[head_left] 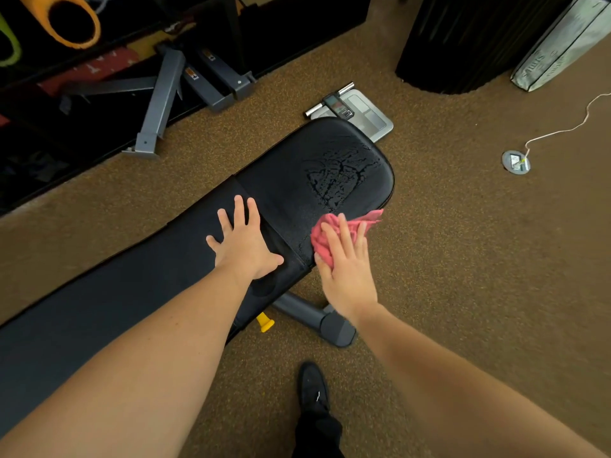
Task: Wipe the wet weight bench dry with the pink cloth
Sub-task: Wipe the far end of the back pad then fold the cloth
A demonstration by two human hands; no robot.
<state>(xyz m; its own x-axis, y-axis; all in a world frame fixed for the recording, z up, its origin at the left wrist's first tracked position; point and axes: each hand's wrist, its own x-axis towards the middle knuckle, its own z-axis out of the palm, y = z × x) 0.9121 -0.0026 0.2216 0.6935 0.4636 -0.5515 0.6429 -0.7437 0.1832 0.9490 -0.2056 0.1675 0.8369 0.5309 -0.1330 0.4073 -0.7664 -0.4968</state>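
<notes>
Left hand flat, fingers spread, bracing weight bench pad. Right hand presses bunched pink cloth under straight fingers at pad's 5 o'clock edge. Water film toward 12. Cloth soft, light; wet vinyl likely slick.

Your left hand lies flat, palm down, fingers straight and spread, thumb out to the side, its bare forearm reaching in from the lower left. Your right hand is also stretched out with straight fingers pressing forward and down, wrist slightly bent, its bare forearm coming in from the lower right.
</notes>
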